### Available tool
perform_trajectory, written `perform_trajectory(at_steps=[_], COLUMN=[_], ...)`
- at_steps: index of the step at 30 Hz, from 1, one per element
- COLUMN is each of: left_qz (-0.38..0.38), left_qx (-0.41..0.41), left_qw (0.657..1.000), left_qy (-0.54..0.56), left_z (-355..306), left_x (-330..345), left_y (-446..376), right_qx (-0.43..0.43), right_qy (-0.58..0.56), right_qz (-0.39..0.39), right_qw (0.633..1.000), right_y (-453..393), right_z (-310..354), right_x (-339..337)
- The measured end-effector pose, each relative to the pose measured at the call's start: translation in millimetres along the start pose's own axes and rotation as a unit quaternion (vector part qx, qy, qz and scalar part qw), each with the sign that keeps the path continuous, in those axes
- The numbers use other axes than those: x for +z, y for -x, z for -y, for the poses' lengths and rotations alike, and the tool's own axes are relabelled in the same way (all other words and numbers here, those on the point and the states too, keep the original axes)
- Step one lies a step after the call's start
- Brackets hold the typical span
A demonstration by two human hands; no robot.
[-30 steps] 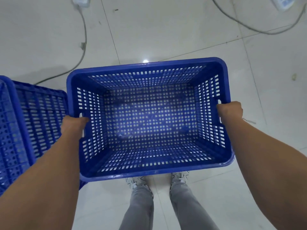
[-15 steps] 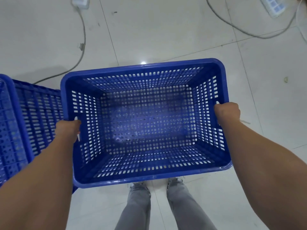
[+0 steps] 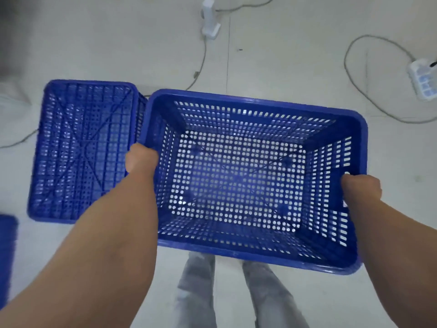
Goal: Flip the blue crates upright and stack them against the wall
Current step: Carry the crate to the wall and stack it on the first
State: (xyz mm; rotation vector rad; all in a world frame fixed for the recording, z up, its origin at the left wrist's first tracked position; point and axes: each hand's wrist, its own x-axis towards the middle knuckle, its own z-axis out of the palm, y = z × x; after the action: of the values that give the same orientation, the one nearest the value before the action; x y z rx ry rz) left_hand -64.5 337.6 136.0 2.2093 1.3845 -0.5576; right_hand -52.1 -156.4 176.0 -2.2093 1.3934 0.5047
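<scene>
While I carry the upright crate (image 3: 238, 183) above the floor (image 3: 295, 55), my left hand (image 3: 141, 159) and right hand (image 3: 360, 189) have their fingers clamped on its short-side handles. My view has swung left since a second ago, revealing a whole overturned crate (image 3: 82, 150) beside it. No wall shows; a third blue edge (image 3: 7, 252) is cut off.

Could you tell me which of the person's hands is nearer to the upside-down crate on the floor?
Left. The left hand grips the held crate right beside the upside-down crate; the right hand grips the far side.
</scene>
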Motion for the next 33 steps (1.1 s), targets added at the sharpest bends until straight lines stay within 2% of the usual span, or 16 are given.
perform_trajectory(at_steps=[4, 9, 17, 25, 33], left_qz=[-0.023, -0.050, -0.082, -0.108, -0.143], left_qx=[-0.025, -0.074, -0.136, -0.212, -0.308], left_qw=[0.999, 0.995, 0.974, 0.944, 0.894], left_qy=[0.014, 0.045, 0.163, 0.227, 0.293], left_z=[33, 90, 225, 391, 613], left_x=[-33, -73, -143, -209, -243], left_y=[30, 71, 171, 267, 328], right_qx=[-0.040, -0.120, -0.215, -0.332, -0.444], right_qy=[0.000, -0.012, 0.005, 0.069, 0.109], right_qz=[0.034, 0.018, 0.041, 0.062, 0.125], right_qw=[0.999, 0.993, 0.976, 0.939, 0.880], right_y=[32, 77, 181, 332, 481], right_z=[10, 17, 12, -24, -71], right_x=[-32, -61, -91, -95, -47])
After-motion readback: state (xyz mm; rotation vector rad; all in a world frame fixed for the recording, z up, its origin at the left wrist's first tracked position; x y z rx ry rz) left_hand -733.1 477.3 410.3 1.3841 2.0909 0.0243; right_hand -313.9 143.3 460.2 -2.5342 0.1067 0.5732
